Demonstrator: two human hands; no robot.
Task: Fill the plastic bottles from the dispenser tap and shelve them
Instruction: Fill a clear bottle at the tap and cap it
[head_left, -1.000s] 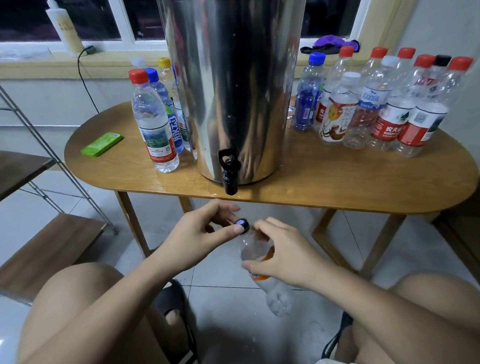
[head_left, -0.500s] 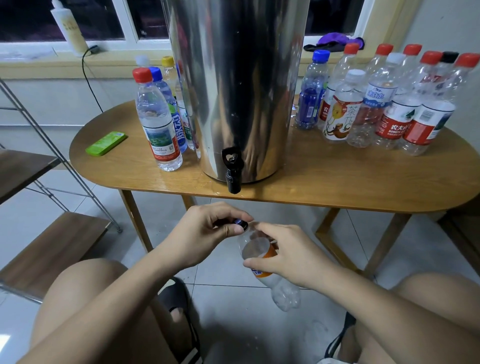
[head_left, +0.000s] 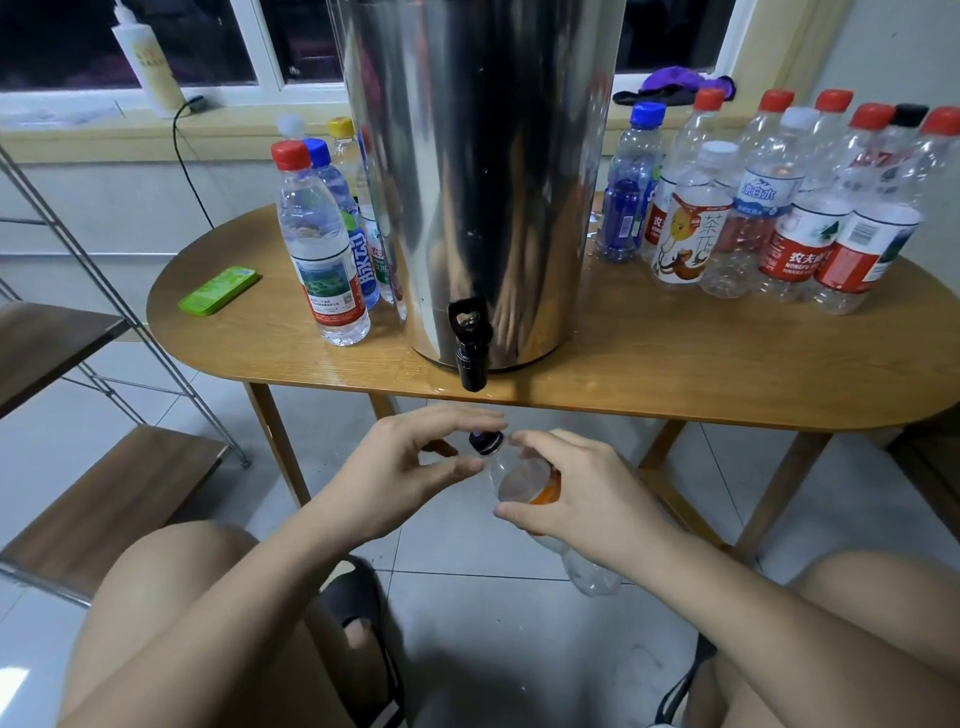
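My right hand (head_left: 576, 493) grips a clear plastic bottle (head_left: 519, 475) with an orange label, tilted, just below the table edge. Its dark cap (head_left: 485, 441) sits on the neck, between the thumb and forefinger of my left hand (head_left: 410, 462), which pinch it. The steel dispenser (head_left: 483, 171) stands on the wooden table (head_left: 675, 374), and its black tap (head_left: 471, 348) hangs over the edge right above the bottle. Several capped bottles (head_left: 789, 208) stand to the right of the dispenser, and a few more (head_left: 322, 244) to its left.
A green flat case (head_left: 221, 289) lies at the table's left end. A metal-framed shelf with wooden boards (head_left: 104, 499) stands at the left. My bare knees and dark sandals are on the tiled floor below. A white bottle and purple cloth lie on the windowsill.
My left hand brought the cap onto the bottle neck and turned on it. Its fingers now lie straighter around the cap. The bottle stayed in my right hand.
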